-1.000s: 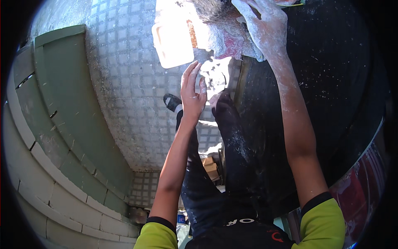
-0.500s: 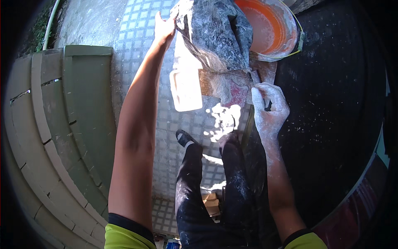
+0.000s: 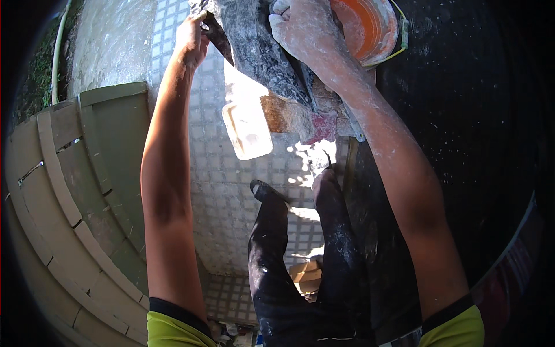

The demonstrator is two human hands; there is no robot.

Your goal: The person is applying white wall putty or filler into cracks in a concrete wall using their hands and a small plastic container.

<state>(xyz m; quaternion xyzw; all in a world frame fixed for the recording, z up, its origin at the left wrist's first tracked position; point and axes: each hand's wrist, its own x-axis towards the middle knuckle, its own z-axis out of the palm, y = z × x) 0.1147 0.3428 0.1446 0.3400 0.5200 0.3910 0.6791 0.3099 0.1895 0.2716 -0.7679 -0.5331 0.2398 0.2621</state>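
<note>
A dark sheet or bag [image 3: 254, 52], crumpled and smeared with white powder, hangs at the top of the view between my hands. My left hand [image 3: 192, 39] grips its left edge, fingers closed on a fold. White-dusted and curled, my right hand [image 3: 303, 29] is closed on its upper right part; the fingertips are partly hidden. Just beneath the sheet are a wooden board [image 3: 276, 113], dusty with powder, and a reddish flat piece [image 3: 321, 127]. A white rectangular tray [image 3: 248, 139] lies in bright sun to their left.
An orange-lined bucket [image 3: 370, 26] with a yellow-green handle stands beyond my right forearm, pale liquid or paste inside. Greenish slatted boards [image 3: 113, 168] line the left. A dark speckled surface [image 3: 457, 127] fills the right. My legs stand on patterned tiles [image 3: 217, 214], cardboard [image 3: 306, 276] between them.
My right hand has moved up and left from beside the board onto the dark sheet. My left hand has shifted left, drawing the sheet's edge with it.
</note>
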